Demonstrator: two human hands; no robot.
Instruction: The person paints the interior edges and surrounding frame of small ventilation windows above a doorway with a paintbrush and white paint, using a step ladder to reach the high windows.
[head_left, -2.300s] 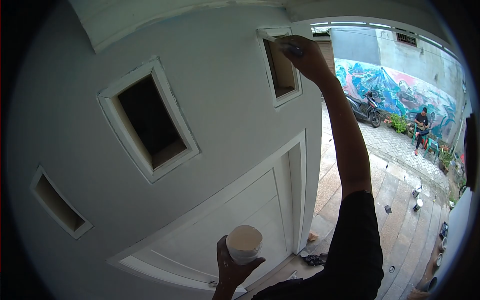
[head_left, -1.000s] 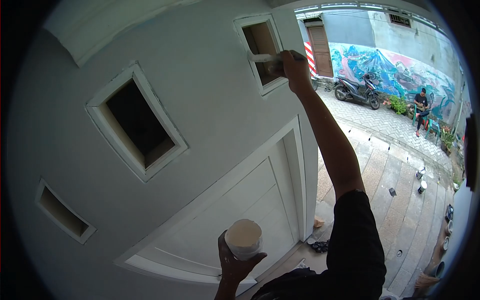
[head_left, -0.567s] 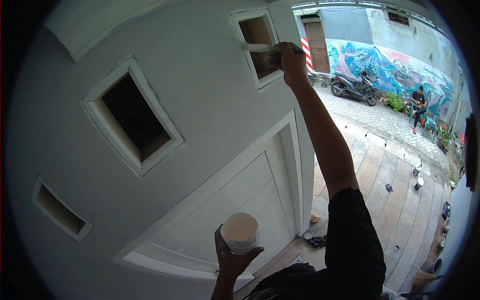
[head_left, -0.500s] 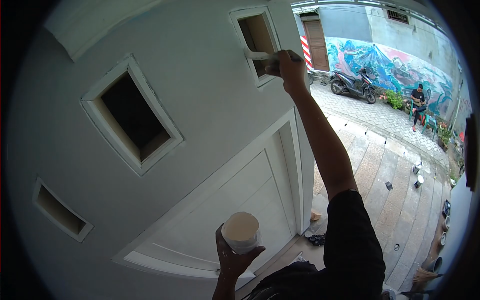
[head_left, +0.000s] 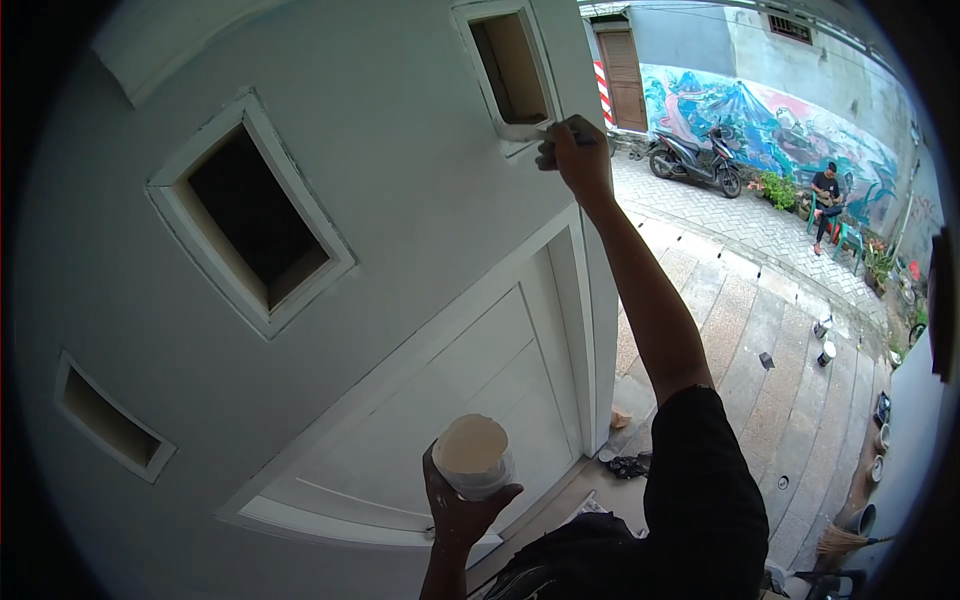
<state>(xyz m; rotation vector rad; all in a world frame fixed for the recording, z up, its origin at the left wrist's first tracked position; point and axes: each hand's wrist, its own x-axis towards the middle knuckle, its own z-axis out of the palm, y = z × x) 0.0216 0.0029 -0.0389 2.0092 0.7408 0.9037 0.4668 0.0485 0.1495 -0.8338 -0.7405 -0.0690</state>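
My left hand [head_left: 462,505] is wrapped round a white tub [head_left: 474,458] of pale, cream-coloured paint, held upright in front of the white door [head_left: 460,370]. High on the wall, my right hand [head_left: 580,155] is closed on a brush, mostly hidden by the fingers. The brush's tip meets the lower edge of the white frame round the upper wall opening [head_left: 512,68]. Two more framed openings lie to the left, a large one [head_left: 262,215] and a narrow one [head_left: 112,418].
Outside at the right are a parked motorbike [head_left: 698,160], a seated person [head_left: 826,195] and a painted mural wall [head_left: 760,115]. Cans [head_left: 826,353] stand on the tiled ground, with pots and a broom [head_left: 840,541] along the right wall. A dark bag [head_left: 627,466] lies near the door.
My right hand has moved down from across the upper opening to its lower frame edge. The view has shifted slightly; my left hand still holds the tub.
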